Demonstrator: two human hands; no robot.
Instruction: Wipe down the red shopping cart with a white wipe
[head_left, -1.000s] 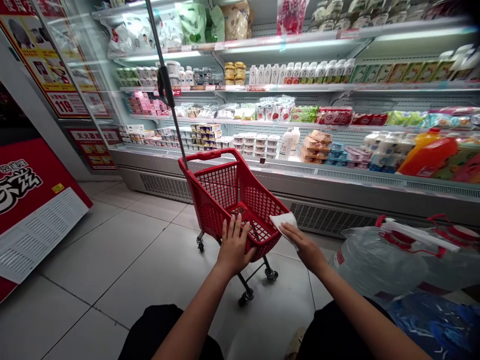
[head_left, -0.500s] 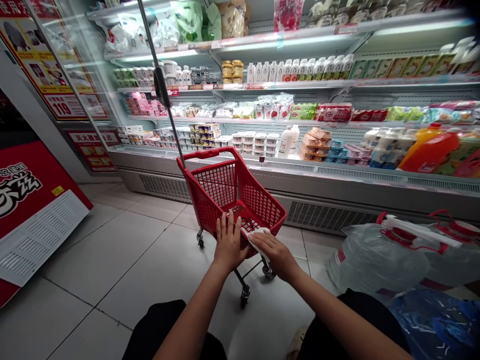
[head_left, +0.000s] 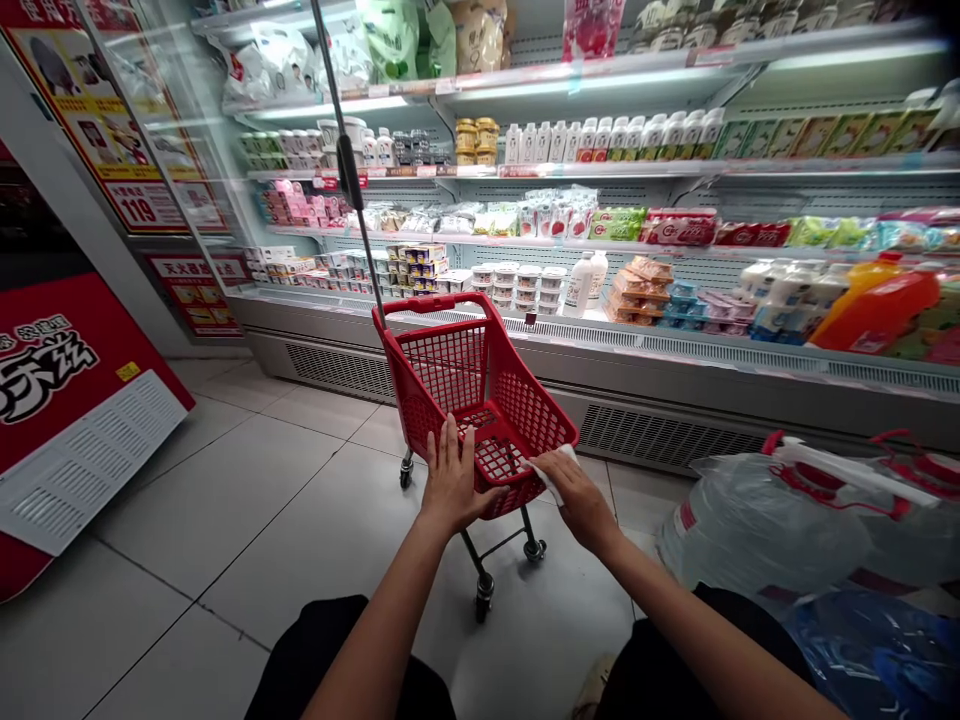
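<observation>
A small red plastic shopping cart stands on wheels before me, its basket bare inside. My left hand rests on the cart's near left corner with fingers spread and thumb along the near rim. At the near right corner of the rim, my right hand presses a white cloth or tissue against the plastic, fingers closed over it. Part of the cloth is hidden under that hand. A thin dark pole rises from the handle end of the cart.
Behind the cart runs a refrigerated display case stocked with bottles, cups and packets. Large wrapped water jugs stand on the floor at right. A red and white freezer is at left. Pale tiles cover the floor.
My right hand has slid right along the near rim with the white cloth, away from my left hand. My left hand stays at the left corner. The view has shifted slightly.
</observation>
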